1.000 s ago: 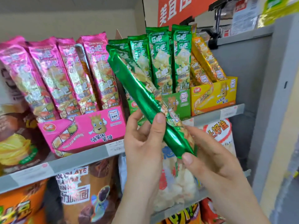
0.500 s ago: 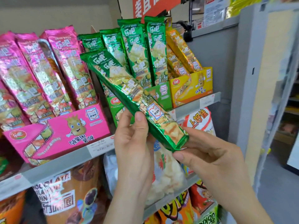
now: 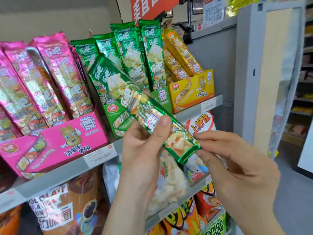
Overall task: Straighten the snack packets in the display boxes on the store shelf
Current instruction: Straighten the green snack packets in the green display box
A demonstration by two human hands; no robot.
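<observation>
Your L hand (image 3: 143,150) & R hand (image 3: 237,167) both pinch the long green foil snack packet (image 3: 135,100); slick foil could slip if you loosen.

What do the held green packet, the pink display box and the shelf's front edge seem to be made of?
Green packet: likely metallised plastic film, glossy; bright mirror glints, crinkles, a flat crimped end.
Pink display box: probably printed cardboard, slight sheen; flat stiff panels, folded edges.
Shelf front edge: grey, smooth and dull; painted metal or plastic, I cannot tell.
</observation>
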